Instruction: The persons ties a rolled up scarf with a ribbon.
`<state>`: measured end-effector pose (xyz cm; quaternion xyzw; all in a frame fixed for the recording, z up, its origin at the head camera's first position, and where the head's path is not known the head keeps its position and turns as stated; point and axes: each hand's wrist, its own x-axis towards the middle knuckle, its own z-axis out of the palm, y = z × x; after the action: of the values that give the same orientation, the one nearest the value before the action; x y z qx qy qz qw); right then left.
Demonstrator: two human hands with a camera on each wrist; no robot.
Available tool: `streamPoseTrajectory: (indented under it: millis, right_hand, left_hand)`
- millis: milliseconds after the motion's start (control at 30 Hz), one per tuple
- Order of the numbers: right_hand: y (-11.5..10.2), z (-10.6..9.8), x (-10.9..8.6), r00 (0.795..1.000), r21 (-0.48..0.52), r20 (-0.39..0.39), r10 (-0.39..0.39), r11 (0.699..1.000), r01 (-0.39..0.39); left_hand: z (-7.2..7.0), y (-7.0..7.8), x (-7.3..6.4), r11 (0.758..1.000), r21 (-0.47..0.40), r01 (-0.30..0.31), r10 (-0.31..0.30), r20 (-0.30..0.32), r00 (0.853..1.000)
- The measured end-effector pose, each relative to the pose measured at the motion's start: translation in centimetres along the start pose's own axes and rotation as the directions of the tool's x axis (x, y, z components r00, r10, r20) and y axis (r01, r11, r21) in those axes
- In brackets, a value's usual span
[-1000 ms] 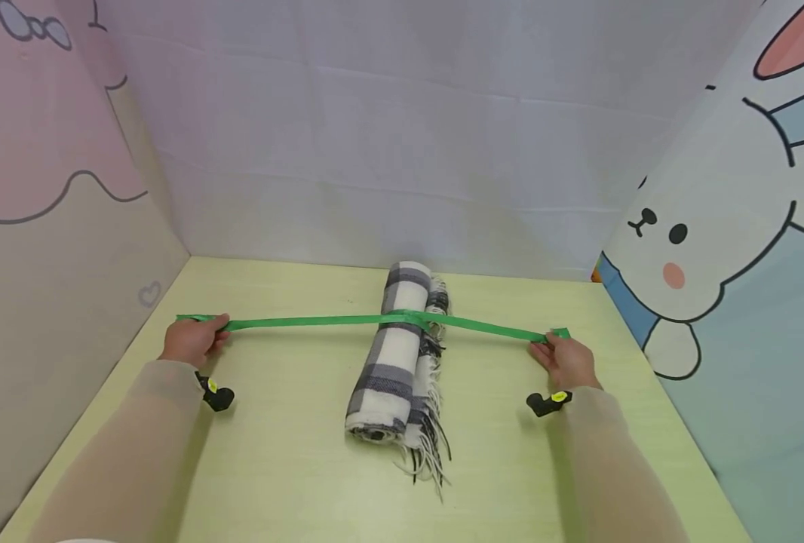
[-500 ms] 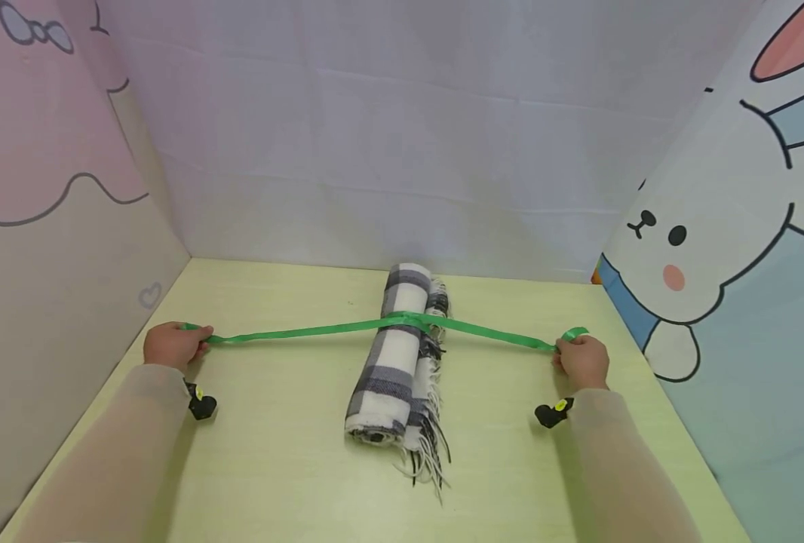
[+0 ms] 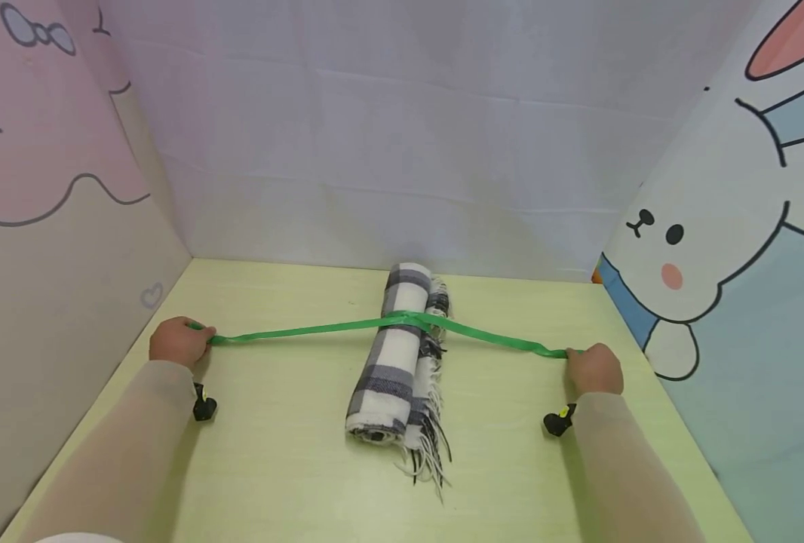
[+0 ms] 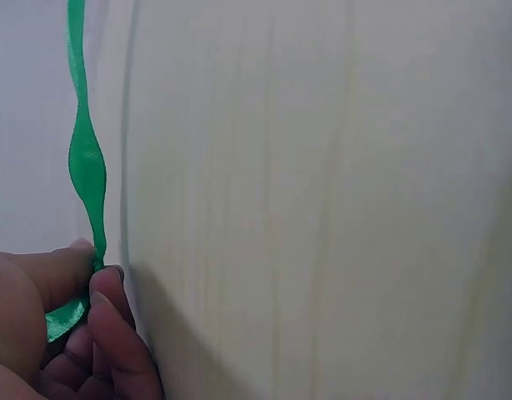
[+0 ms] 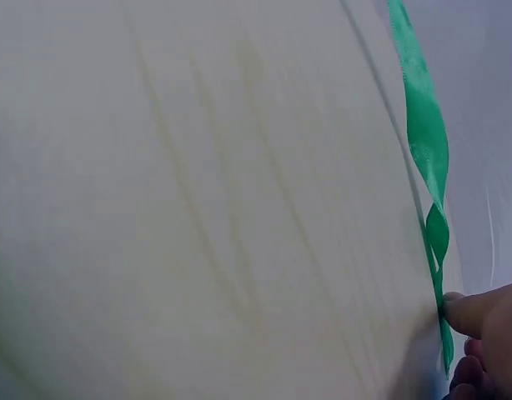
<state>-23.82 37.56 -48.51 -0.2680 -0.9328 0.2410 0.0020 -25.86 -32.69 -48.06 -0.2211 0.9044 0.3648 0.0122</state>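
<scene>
A green satin ribbon (image 3: 320, 329) runs across the table, crossing over a rolled plaid scarf (image 3: 391, 354) at about the middle of its length. The scarf is white, grey and black, and its fringe hangs out along the right side. My left hand (image 3: 178, 343) pinches the ribbon's left end between thumb and fingers. In the left wrist view, the ribbon (image 4: 87, 162) twists above that hand (image 4: 64, 325). Far to the right, my right hand (image 3: 596, 369) pinches the other end. In the right wrist view the ribbon (image 5: 427, 137) is twisted above the thumb.
The pale yellow-green table (image 3: 293, 467) is bounded by a white cloth wall (image 3: 402, 151) at the back. Printed cloth panels stand at the left and right, the right one with a rabbit (image 3: 701, 279). Each wrist carries a small black camera mount.
My right hand has moved outward and slightly toward me along the ribbon, its loose end now hidden. My left hand moved outward, then shifted slightly back. The scarf has stayed put.
</scene>
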Motion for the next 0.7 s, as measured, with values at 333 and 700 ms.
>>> streamPoseTrajectory:
  millis: [333,700]
  right_hand:
    - [-1.3,0.4,-0.5,0.999,0.062,0.002,-0.048,0.997,0.048]
    - [-6.5,1.1,-3.7,0.981,0.142,0.096,-0.170,0.978,0.155]
  left_hand:
    - [0.5,0.6,-0.2,0.999,0.010,-0.030,0.031,-0.045,0.999]
    - [2.1,3.4,-2.9,0.975,-0.019,-0.222,0.222,-0.015,0.975]
